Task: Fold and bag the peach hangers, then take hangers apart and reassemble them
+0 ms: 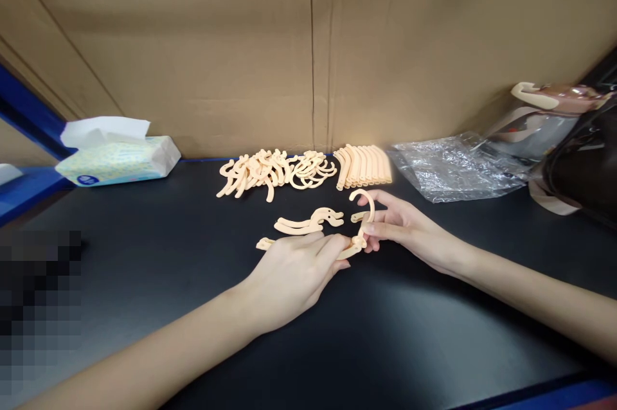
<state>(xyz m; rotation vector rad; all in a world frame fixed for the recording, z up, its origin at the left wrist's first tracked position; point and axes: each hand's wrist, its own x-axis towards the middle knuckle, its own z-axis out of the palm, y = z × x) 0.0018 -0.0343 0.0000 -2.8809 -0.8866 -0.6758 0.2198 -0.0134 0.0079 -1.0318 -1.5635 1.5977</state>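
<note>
My left hand [294, 272] rests on the black table [144, 256], its fingers closed on a flat peach plastic strip [264, 243] that sticks out past the knuckles. My right hand [402, 227] pinches a curved peach hook piece [366, 204] where it meets that strip, between the two hands. Two more curved peach pieces [308, 222] lie on the table just behind my left hand.
A loose heap of peach hook parts [274, 172] and a neat row of curved ones [364, 166] lie at the back by the cardboard wall [308, 44]. A tissue pack [118, 156] sits back left. Crumpled clear plastic [448, 169], a bottle [544, 117] and a dark bag [583, 175] are on the right.
</note>
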